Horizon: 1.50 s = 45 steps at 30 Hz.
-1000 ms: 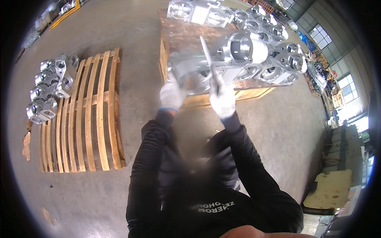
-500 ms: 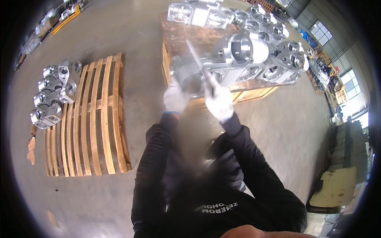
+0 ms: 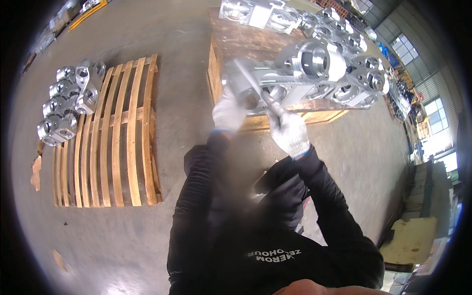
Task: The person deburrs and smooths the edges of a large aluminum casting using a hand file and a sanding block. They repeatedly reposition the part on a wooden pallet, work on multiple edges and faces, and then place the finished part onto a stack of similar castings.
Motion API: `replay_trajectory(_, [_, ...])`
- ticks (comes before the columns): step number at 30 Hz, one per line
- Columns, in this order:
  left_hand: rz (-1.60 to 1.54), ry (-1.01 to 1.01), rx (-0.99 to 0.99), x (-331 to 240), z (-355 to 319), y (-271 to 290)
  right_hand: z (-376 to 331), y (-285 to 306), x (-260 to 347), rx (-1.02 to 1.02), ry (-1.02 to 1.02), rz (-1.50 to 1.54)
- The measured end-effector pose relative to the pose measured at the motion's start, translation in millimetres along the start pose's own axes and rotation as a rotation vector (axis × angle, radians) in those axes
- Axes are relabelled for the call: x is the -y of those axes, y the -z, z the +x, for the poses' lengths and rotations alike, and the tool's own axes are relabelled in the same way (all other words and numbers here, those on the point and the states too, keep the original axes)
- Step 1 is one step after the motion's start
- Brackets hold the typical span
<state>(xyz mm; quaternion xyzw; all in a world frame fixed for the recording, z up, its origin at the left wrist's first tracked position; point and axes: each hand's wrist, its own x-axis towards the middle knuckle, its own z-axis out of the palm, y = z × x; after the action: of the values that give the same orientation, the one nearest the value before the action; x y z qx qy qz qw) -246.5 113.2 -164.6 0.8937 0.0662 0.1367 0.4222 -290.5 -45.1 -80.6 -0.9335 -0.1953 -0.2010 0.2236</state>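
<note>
My right hand [image 3: 290,133], in a white knit glove, is closed round the dark handle of a long flat file [image 3: 249,77]. The file slants up and to the left, its blurred blade over the left end of a silvery metal casting [image 3: 315,60]. Whether the blade touches the metal cannot be made out. At that same end my gloved left hand [image 3: 229,113] grips the casting's near edge, its fingertips partly hidden. The casting has a large round bore and lies on a brown-topped wooden crate [image 3: 246,45].
Several more castings [image 3: 282,19] crowd the crate's far and right sides. To the left a slatted wooden pallet [image 3: 132,123] lies on the concrete floor, with several castings [image 3: 64,105] at its left edge. A pale yellow panel [image 3: 410,241] stands at the lower right.
My right hand has drawn the file back toward me and slightly right. The left hand stays on the casting. The whole view has shifted a little.
</note>
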Motion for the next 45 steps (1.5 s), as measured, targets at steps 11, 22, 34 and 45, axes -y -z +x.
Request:
replay_trajectory(11, [0.039,-0.043,-0.028,5,1,-4,-8,-17,13,0.041,-0.135,0.015])
replay_trajectory(22, [-0.149,-0.068,-0.077,29,10,-32,-18,-24,24,-0.059,0.122,-0.159])
replay_trajectory(34, [-0.188,-0.121,-0.492,-21,-68,-15,-54,34,-42,-0.088,-0.004,0.291])
replay_trajectory(45, [-0.825,-0.271,0.025,-124,-10,-92,-10,168,-55,0.567,-0.261,-0.032])
